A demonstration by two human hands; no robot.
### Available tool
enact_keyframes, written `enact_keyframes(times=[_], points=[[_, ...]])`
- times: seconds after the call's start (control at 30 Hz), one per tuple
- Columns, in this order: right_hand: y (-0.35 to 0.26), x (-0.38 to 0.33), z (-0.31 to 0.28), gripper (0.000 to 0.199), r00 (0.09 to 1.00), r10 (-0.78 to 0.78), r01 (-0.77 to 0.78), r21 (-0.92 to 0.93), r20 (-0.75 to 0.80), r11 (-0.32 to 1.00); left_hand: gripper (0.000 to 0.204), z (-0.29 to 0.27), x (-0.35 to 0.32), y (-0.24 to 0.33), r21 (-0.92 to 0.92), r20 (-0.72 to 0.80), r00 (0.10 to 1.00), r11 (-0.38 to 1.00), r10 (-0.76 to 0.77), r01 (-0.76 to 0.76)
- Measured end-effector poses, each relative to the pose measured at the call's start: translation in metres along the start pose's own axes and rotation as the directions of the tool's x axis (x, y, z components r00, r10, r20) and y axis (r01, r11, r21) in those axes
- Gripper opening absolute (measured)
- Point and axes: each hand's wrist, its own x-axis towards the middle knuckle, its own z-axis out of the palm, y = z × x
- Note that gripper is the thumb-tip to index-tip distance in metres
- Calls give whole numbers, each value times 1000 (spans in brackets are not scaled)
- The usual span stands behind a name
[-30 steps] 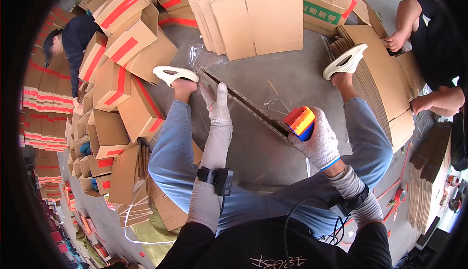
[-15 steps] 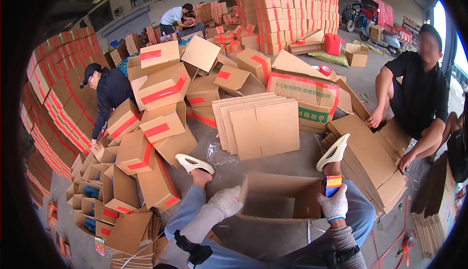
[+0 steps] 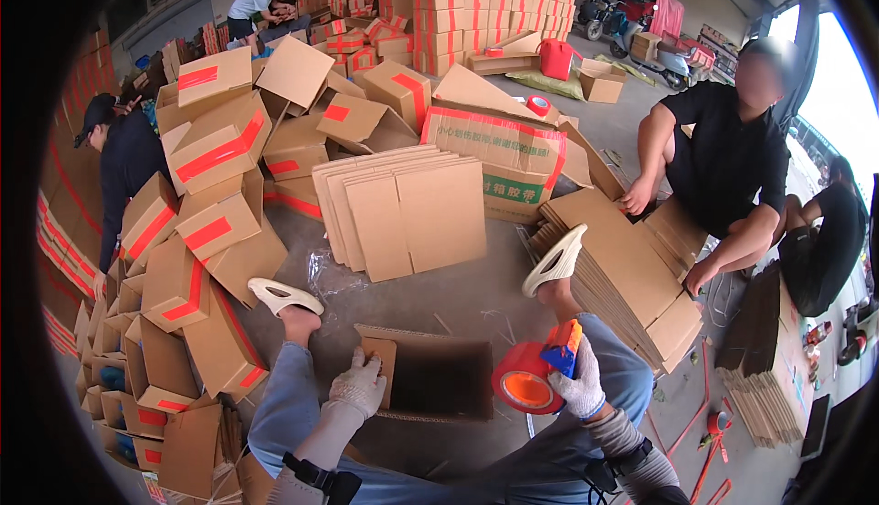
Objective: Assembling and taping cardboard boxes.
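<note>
Between my knees an open cardboard box (image 3: 469,358) sits on the floor, its inside in shadow. My left hand (image 3: 359,386), in a pale work glove, has its fingers curled over the box's left end, on a small flap (image 3: 379,369) tipped inward. My right hand (image 3: 580,382), also gloved, is closed around the handle of a tape dispenser (image 3: 560,357), blue and orange, carrying a wide red tape roll (image 3: 504,375). The dispenser is held up beside the right end of the box. Part of its handle is hidden by my fingers.
Flat folded cartons (image 3: 430,221) stand ahead, with more stacked (image 3: 623,267) by a seated person (image 3: 732,157) at right. Taped boxes (image 3: 220,221) pile up at left, where another person (image 3: 137,157) bends. Red tape strips (image 3: 705,404) lie on the floor at right.
The view has swung right, so the scene sits further left. My right hand has turned the tape dispenser, bringing its red roll into sight. At the left hand a flap now shows leaning inward.
</note>
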Motion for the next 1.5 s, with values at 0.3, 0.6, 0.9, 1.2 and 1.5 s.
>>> enact_keyframes(times=[0.3, 0.6, 0.9, 1.2, 1.5], points=[[30, -19, 80, 80, 888, 149, 139, -563, 435, 815, 63, 0, -31, 18, 116, 144, 983, 984, 117, -134], [28, 19, 20, 75, 999, 12, -15, -63, -51, 998, 35, 11, -7, 15, 249, -391, 863, 939, 320, -236], [46, -22, 15, 96, 912, 316, -223, -329, 262, 918, 41, 40, 23, 12, 288, -690, 539, 867, 482, -406], [24, -28, 26, 81, 892, 325, -65, -622, 313, 780, 62, 14, 41, 44, 435, -488, 750, 869, 447, -235], [-27, 22, 68, 79, 862, 275, 69, -634, 427, 770, 67, 66, 15, 23, 309, -333, 899, 934, 284, -181]])
